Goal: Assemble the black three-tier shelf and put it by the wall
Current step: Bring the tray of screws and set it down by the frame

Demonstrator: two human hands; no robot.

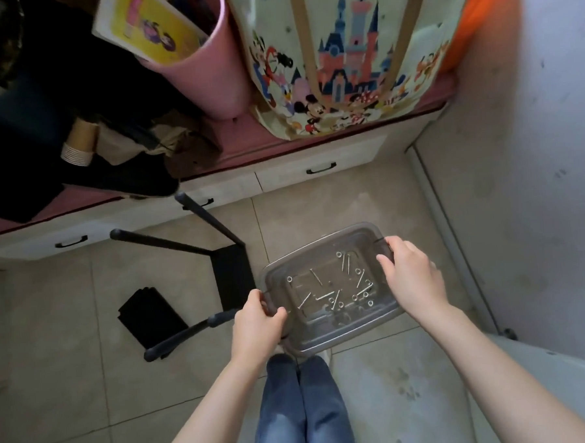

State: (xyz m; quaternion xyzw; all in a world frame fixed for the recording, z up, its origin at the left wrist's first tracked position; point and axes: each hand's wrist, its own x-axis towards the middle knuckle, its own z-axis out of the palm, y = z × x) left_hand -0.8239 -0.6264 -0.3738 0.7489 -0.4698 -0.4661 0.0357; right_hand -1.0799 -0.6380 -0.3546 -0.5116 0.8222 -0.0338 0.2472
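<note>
I hold a clear grey plastic tray (328,341) above the tiled floor, level in front of my legs. My left hand (256,328) grips its left rim and my right hand (412,276) grips its right rim. Several silver screws and washers (335,287) lie loose inside it. To the left, a black shelf panel (233,278) with black tube legs (170,241) lies upside down on the floor. A flat stack of black panels (150,317) rests beside it.
A low cabinet with drawers (315,169) and a pink cushion top runs along the back, loaded with a cartoon-print bag (343,56), a pink bin (208,66) and dark clutter. A pale wall (534,141) stands on the right.
</note>
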